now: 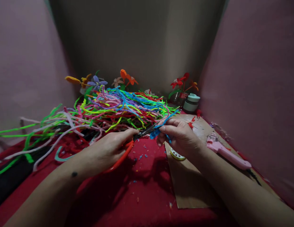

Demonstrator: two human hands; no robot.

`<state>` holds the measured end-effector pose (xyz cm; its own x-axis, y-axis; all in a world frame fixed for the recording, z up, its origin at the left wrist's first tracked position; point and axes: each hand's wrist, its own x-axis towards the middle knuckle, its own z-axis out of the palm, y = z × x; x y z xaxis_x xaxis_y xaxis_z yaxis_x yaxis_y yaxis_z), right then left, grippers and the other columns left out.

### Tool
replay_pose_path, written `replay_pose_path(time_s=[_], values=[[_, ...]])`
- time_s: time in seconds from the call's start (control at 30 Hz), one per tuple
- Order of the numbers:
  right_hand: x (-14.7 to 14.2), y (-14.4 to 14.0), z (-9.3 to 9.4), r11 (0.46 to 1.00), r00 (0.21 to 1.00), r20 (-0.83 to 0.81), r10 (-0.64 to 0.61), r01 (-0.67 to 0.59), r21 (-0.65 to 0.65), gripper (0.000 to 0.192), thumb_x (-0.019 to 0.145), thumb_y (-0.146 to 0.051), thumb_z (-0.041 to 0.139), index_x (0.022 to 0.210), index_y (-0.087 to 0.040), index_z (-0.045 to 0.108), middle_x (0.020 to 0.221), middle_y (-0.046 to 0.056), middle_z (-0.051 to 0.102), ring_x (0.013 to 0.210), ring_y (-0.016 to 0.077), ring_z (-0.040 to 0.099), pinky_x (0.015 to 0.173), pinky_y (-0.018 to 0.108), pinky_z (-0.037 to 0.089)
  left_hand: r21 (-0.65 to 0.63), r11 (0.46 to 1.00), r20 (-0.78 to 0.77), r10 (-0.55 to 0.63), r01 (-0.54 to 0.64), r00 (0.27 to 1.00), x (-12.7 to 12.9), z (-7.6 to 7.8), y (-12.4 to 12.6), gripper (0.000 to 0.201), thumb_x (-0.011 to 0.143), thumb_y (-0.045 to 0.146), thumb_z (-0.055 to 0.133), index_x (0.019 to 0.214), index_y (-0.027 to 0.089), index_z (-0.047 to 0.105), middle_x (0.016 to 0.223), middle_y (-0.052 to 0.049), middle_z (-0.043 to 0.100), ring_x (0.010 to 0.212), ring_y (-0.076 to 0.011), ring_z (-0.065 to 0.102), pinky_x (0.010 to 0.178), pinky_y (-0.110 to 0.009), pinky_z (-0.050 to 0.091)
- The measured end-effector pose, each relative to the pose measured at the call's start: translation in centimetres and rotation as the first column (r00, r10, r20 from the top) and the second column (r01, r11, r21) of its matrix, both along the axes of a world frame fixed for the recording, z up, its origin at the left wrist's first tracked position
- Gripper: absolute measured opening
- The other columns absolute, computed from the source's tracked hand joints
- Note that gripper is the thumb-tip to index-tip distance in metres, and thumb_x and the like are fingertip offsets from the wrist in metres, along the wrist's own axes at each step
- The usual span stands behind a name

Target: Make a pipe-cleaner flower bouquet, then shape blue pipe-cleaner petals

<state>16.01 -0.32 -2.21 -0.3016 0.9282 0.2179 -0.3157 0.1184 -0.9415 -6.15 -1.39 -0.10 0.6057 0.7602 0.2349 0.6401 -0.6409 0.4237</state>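
Note:
My left hand [113, 146] is closed round the orange handles of a pair of scissors [123, 157]. The dark blades point up and to the right, across to my right hand [177, 134]. Between its thumb and fingers my right hand pinches a blue pipe cleaner [155, 133], part of it bent into a loop. The blades lie against the blue piece; whether they are cutting into it I cannot tell. Both hands are held above the red cloth [147, 186], where small blue and pale fuzz scraps lie.
A big heap of coloured pipe cleaners [123, 105] lies behind my hands. Fuzzy flowers [130, 78] stand at the back, near a mint-lidded jar [191, 102]. On the right are a brown board [191, 186], a pink glue gun [228, 154] and a yellow-rimmed round piece [177, 154].

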Motion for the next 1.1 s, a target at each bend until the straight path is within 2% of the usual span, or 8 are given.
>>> replay_pose_path(time_s=[0.23,0.37,0.5,0.7,0.93,1.1], values=[[0.1,0.0,0.1,0.999,0.999,0.036,-0.029,0.029,-0.013,0.013,0.066,-0.017,0.063,0.055,-0.014,0.057,0.045,0.0,0.058,0.04,0.0116,0.055,0.046,0.026,0.041,0.135,0.991,-0.087,0.018,-0.006,0.996,-0.3,-1.2,0.6,0.035,0.084,0.023,0.039,0.116,0.022,0.053,0.106,-0.005,0.065,0.089,-0.017,0.062,0.076,-0.024,0.047],[0.2,0.0,0.1,0.998,0.999,0.033,-0.03,0.032,-0.056,0.014,0.065,-0.017,0.065,0.055,-0.014,0.055,0.046,-0.001,0.058,0.038,0.0114,0.054,0.043,0.025,0.04,0.252,0.968,-0.107,0.045,-0.016,0.993,-0.4,-2.0,1.0,0.036,0.084,0.02,0.038,0.117,0.021,0.052,0.107,-0.006,0.064,0.09,-0.0174,0.062,0.077,-0.025,0.047],[0.1,0.1,0.0,0.995,1.0,-0.005,-0.007,0.006,-0.103,0.015,0.063,-0.017,0.066,0.056,-0.015,0.054,0.047,-0.002,0.057,0.037,0.0112,0.054,0.039,0.024,0.038,0.297,0.955,-0.113,0.032,0.003,0.993,-0.2,-2.2,1.1,0.038,0.083,0.017,0.036,0.117,0.02,0.052,0.106,-0.006,0.064,0.091,-0.0168,0.061,0.078,-0.025,0.046],[0.1,0.2,0.0,0.986,0.999,-0.033,0.007,-0.012,-0.165,0.014,0.061,-0.017,0.067,0.057,-0.015,0.054,0.048,-0.002,0.057,0.037,0.0113,0.054,0.038,0.023,0.04,0.289,0.957,-0.11,0.021,0.012,0.994,-0.1,-2.2,1.0,0.037,0.084,0.016,0.036,0.118,0.019,0.051,0.107,-0.006,0.063,0.091,-0.0154,0.061,0.079,-0.024,0.046],[0.1,0.1,0.1,0.99,1.0,-0.018,0.017,-0.019,-0.139,0.016,0.061,-0.017,0.067,0.055,-0.015,0.052,0.046,-0.003,0.057,0.037,0.0102,0.054,0.037,0.021,0.039,0.252,0.968,-0.104,0.012,0.014,0.995,0.0,-2.2,0.9,0.036,0.086,0.016,0.032,0.116,0.019,0.052,0.107,-0.007,0.063,0.093,-0.0156,0.06,0.08,-0.026,0.046],[0.1,0.1,0.0,0.992,1.0,-0.011,0.015,-0.016,-0.124,0.014,0.063,-0.016,0.065,0.056,-0.015,0.053,0.047,-0.002,0.057,0.038,0.0097,0.054,0.037,0.022,0.039,0.236,0.972,-0.11,0.011,0.015,0.994,0.0,-2.1,0.8,0.038,0.087,0.018,0.033,0.121,0.017,0.05,0.111,-0.009,0.062,0.094,-0.0164,0.06,0.083,-0.027,0.046]])
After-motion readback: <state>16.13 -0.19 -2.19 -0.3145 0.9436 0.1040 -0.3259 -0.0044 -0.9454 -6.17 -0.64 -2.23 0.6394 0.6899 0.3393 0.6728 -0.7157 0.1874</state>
